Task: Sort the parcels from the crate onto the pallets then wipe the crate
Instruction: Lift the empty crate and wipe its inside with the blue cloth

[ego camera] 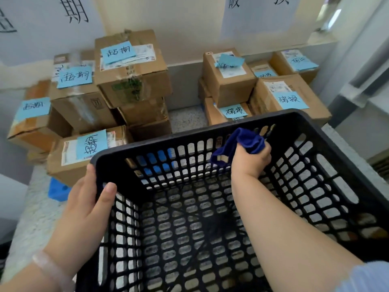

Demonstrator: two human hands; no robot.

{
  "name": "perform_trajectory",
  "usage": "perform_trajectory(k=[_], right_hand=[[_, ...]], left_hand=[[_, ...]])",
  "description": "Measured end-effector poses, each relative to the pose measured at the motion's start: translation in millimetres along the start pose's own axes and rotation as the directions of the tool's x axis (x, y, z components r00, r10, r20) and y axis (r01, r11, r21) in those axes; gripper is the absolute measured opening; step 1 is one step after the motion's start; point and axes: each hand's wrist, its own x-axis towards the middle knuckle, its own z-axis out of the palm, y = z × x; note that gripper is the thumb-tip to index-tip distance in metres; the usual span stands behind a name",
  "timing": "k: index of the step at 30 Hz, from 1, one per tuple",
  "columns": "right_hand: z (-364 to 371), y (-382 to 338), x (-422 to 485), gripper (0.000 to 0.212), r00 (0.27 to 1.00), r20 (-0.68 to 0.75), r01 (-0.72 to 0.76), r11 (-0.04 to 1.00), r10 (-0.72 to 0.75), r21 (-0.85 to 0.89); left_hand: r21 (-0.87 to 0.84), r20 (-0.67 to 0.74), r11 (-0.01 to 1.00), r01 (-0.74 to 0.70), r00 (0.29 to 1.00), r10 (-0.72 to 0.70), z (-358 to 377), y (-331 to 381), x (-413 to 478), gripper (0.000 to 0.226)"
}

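A black plastic lattice crate (328,186) fills the lower half of the view and holds no parcels. My left hand (88,199) grips its near-left corner, thumb curled over the rim. My right hand (250,161) reaches inside and holds a crumpled blue cloth (242,144) against the crate's far wall. Two stacks of cardboard parcels with blue paper labels stand beyond the crate: a left stack (130,68) and a right stack (229,81).
A blue pallet corner (57,190) shows under the left stack. White wall signs (259,15) hang above each stack. A strip of speckled floor (187,119) runs between the stacks. A wall and ledge close off the right side.
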Motion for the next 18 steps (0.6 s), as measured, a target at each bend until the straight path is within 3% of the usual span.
perform_trajectory(k=[5, 9, 14, 16, 18], right_hand=[[17.9, 3.5, -64.4, 0.051, 0.987, 0.155, -0.018, 0.996, 0.032, -0.092], [38.3, 12.5, -126.9, 0.052, 0.932, 0.346, -0.043, 0.983, 0.104, -0.178], [54.4, 11.8, -190.7, 0.059, 0.763, 0.622, -0.092, 0.981, 0.179, -0.169], [58.8, 11.1, -203.4, 0.062, 0.703, 0.664, -0.230, 0.965, 0.256, -0.128], [63.9, 12.5, -213.5, 0.067, 0.581, 0.749, -0.354, 0.928, 0.317, -0.118]], left_hand=[[-0.023, 0.021, 0.999, 0.043, 0.999, -0.042, 0.7, 2.5, -2.4, 0.098], [-0.012, 0.032, 0.999, 0.047, 0.998, -0.047, -0.6, 6.9, -5.6, 0.088], [-0.031, 0.024, 0.999, 0.019, 1.000, -0.018, -3.4, 9.3, -6.2, 0.093], [-0.038, 0.020, 0.999, 0.018, 1.000, -0.017, -3.8, 6.3, -4.9, 0.091], [-0.043, 0.014, 0.999, 0.024, 1.000, -0.023, -4.4, 2.0, -4.1, 0.093]])
